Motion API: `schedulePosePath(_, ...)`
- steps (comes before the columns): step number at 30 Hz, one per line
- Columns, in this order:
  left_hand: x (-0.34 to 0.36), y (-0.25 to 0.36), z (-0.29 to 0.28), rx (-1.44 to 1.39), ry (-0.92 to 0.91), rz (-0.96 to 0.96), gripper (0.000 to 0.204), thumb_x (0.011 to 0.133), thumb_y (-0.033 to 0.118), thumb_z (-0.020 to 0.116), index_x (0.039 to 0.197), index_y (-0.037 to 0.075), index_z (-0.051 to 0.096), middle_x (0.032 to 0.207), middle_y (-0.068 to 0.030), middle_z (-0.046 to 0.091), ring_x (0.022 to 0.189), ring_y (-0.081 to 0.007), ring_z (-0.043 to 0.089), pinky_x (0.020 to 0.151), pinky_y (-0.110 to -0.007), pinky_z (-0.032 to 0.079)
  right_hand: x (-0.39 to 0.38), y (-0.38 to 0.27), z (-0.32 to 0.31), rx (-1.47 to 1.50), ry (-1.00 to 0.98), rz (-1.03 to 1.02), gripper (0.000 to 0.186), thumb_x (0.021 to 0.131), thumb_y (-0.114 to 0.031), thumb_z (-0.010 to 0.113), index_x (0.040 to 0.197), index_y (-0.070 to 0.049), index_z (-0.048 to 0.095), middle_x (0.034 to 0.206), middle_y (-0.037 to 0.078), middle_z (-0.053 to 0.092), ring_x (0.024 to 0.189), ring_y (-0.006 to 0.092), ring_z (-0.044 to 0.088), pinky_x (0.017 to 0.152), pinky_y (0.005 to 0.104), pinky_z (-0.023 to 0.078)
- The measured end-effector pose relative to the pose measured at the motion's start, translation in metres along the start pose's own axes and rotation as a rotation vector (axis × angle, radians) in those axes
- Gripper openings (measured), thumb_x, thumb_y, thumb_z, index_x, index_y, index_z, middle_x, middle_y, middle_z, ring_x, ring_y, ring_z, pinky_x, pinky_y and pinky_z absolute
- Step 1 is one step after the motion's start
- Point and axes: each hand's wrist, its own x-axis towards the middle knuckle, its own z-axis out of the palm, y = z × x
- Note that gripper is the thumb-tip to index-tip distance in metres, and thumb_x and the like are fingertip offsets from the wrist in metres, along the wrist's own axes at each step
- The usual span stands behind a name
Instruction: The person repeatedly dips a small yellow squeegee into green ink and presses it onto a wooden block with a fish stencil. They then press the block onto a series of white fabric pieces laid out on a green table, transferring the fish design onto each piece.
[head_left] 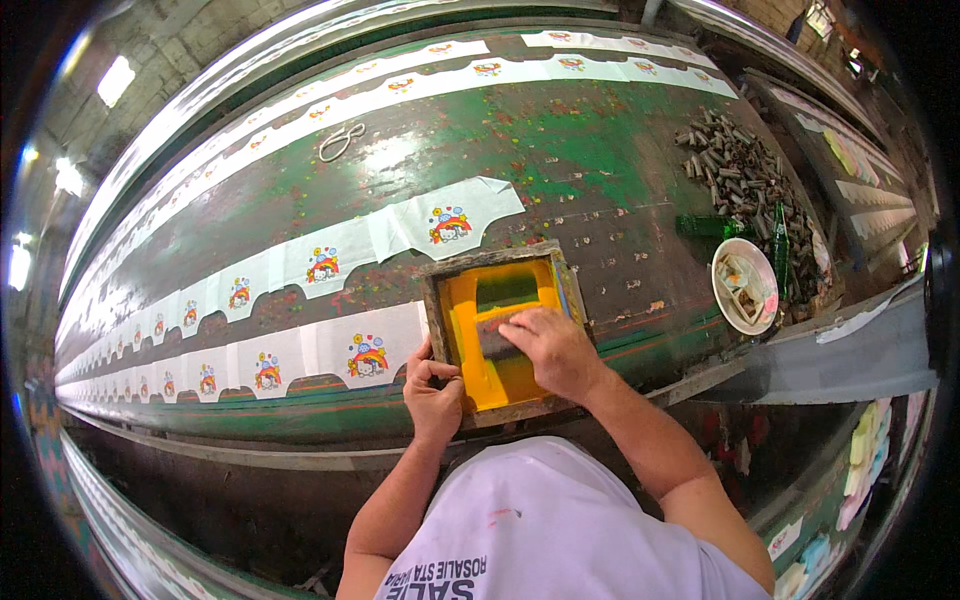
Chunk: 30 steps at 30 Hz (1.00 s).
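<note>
A wooden-framed printing screen lies on the green table near its front edge, its mesh smeared with yellow ink. My left hand is closed on the frame's left side near the front corner. Inside the frame, my right hand grips a squeegee that rests on the inked mesh; the fingers cover part of it. Just left of the frame is a white cloth piece with a rainbow cartoon print. Another printed piece lies beyond the frame, one edge folded. What lies under the screen is hidden.
Rows of printed white pieces run left along the table, with more at the far edge. A looped pale object lies mid-table. At right are a white bowl, green bottles and a pile of small dark cylinders.
</note>
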Motion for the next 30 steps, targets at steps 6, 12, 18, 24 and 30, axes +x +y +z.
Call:
schedulePosePath(6, 0.000, 0.005, 0.001, 0.050, -0.006, 0.003, 0.013, 0.083, -0.008, 0.072, 0.091, 0.001, 0.076, 0.169, -0.0310, 0.058, 0.161, -0.0400, 0.053, 0.133, -0.047, 0.038, 0.062, 0.043, 0.001, -0.032, -0.036, 0.003, 0.045, 0.090, 0.003, 0.066, 0.133, -0.006, 0.078, 0.122, 0.016, 0.079, 0.120, 0.0390, 0.074, 0.107, 0.0502, 0.058)
schedulePosePath(12, -0.002, 0.007, 0.003, 0.139, 0.013, 0.017, 0.014, 0.084, -0.006, 0.073, 0.094, 0.001, 0.079, 0.168, -0.0303, 0.059, 0.160, -0.0423, 0.053, 0.133, -0.048, 0.038, 0.069, 0.051, -0.002, -0.031, -0.062, -0.029, 0.044, 0.087, 0.007, 0.068, 0.128, -0.007, 0.078, 0.125, 0.014, 0.079, 0.124, 0.0381, 0.074, 0.109, 0.0518, 0.056)
schedulePosePath(18, -0.004, 0.007, 0.006, 0.112, 0.025, 0.025, 0.022, 0.083, -0.007, 0.073, 0.101, 0.003, 0.081, 0.169, -0.0278, 0.058, 0.159, -0.0408, 0.054, 0.131, -0.047, 0.041, 0.024, 0.012, -0.008, -0.031, -0.121, -0.049, 0.036, 0.092, 0.002, 0.069, 0.126, -0.005, 0.078, 0.124, 0.011, 0.076, 0.121, 0.0363, 0.070, 0.105, 0.0506, 0.053)
schedulePosePath(24, -0.004, 0.010, 0.007, 0.123, 0.038, 0.000, 0.028, 0.083, -0.007, 0.072, 0.108, 0.003, 0.082, 0.170, -0.0282, 0.057, 0.161, -0.0396, 0.053, 0.133, -0.046, 0.040, -0.025, -0.031, -0.020, 0.021, -0.147, -0.015, 0.036, 0.092, 0.001, 0.070, 0.127, -0.003, 0.080, 0.127, 0.012, 0.077, 0.119, 0.0363, 0.070, 0.107, 0.0505, 0.055)
schedulePosePath(30, -0.001, 0.009, 0.004, 0.201, 0.008, 0.018, 0.028, 0.083, -0.006, 0.073, 0.109, 0.003, 0.082, 0.169, -0.0293, 0.058, 0.161, -0.0414, 0.053, 0.134, -0.048, 0.039, -0.050, -0.047, -0.026, 0.096, -0.179, 0.022, 0.044, 0.085, -0.005, 0.085, 0.128, -0.003, 0.080, 0.132, 0.013, 0.075, 0.126, 0.0373, 0.070, 0.110, 0.0518, 0.055)
